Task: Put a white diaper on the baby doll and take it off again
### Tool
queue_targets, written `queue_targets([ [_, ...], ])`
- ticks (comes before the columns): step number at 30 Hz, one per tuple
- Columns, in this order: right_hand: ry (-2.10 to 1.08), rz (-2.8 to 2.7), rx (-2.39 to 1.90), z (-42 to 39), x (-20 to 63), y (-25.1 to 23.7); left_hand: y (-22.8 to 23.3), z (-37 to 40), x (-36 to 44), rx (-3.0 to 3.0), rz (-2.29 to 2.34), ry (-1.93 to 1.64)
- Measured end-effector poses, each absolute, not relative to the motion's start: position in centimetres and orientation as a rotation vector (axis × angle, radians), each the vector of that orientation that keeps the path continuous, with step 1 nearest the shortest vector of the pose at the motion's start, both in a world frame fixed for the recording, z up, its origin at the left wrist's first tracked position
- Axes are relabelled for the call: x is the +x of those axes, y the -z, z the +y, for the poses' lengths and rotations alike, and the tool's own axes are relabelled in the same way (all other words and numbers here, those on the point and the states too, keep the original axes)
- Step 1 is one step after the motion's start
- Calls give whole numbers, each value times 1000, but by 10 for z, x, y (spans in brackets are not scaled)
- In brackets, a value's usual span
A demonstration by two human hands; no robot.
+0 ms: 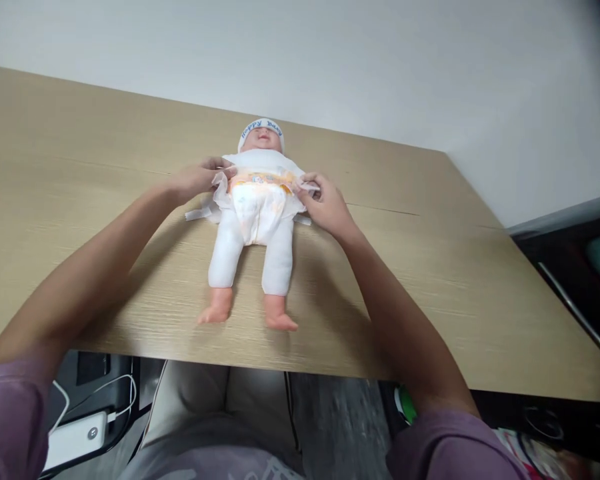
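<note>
A baby doll (227, 250) lies on its back on the wooden table, its feet toward me and its head at the far end. It has a white cloth body and a white headband with blue lettering. Around its hips is a white diaper (257, 210) with an orange printed waistband, its front panel up over the belly. My left hand (200, 180) pinches the diaper's waist edge on the left; some of its fingertips are hidden. On the opposite side, my right hand (326, 203) has thumb and fingers closed on the diaper's side flap. Fastening tabs stick out beside both hips.
The wooden table (105, 147) reaches back to a white wall (330, 60). At the right edge stands a dark object (575, 260) with a metal rim. Below the table's front edge, at lower left, a white power bank (77, 437) with a cable lies on a black surface.
</note>
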State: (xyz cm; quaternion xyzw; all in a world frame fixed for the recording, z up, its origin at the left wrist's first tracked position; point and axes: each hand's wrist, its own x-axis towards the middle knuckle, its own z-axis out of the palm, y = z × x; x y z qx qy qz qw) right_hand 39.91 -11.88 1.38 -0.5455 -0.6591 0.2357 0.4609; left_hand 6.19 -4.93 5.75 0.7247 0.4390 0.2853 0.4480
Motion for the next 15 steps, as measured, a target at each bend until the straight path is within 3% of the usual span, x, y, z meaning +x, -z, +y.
queue_targets([
  [10, -131, -1650, -1590, -179, 416, 27, -114, -101, 97, 2214, 1181, -999],
  [15, -92, -1630, -1688, -172, 410, 34, -106, -114, 144, 2572, 1072, -892],
])
